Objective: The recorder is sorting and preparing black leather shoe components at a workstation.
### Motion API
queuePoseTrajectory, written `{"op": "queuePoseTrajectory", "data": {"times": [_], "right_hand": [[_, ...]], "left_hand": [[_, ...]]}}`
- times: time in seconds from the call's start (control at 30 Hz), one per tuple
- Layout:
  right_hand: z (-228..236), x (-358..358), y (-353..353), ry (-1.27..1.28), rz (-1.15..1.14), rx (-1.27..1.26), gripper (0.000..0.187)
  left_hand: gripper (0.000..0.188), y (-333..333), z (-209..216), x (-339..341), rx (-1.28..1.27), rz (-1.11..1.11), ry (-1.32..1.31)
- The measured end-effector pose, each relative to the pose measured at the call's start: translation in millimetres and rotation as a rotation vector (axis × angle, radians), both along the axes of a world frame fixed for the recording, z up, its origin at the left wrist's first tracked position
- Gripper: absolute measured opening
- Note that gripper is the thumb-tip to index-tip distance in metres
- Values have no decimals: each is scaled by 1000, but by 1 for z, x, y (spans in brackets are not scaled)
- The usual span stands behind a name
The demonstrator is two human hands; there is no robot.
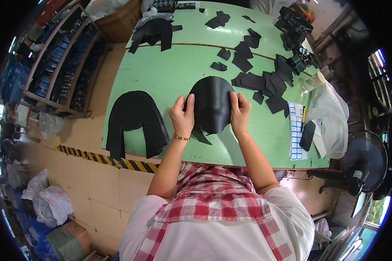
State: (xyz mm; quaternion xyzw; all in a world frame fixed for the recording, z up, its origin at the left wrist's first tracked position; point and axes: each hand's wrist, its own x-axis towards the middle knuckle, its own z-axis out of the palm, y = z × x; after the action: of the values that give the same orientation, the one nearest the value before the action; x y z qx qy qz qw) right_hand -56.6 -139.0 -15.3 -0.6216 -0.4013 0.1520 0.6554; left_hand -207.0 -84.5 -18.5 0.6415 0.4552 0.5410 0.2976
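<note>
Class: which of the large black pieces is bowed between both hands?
The rounded middle sheet, its sides gripped by the left hand and right hand. The arched stack to its left and the far arch lie untouched on the table.

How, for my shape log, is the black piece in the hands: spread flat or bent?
Bent: the black piece bows into a rounded bulge between the left hand and the right hand.

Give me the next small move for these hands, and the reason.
I'd probably keep the right hand steady and slide the left hand slightly toward the pointed end below the curved black piece: both hands grip its sides, thumbs on top, while that end sticks out below and looks unsupported.
</note>
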Motion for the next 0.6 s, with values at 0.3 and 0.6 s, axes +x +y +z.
{"op": "queuePoseTrajectory", "data": {"times": [0.3,0.6], "right_hand": [[-15,-4,-11,24,-12,18,41],[-24,-5,-20,43,33,29,37]], "left_hand": [[39,-12,-8,-3,-4,-55,-54],[35,-22,-8,-5,-55,-85,-46]]}}
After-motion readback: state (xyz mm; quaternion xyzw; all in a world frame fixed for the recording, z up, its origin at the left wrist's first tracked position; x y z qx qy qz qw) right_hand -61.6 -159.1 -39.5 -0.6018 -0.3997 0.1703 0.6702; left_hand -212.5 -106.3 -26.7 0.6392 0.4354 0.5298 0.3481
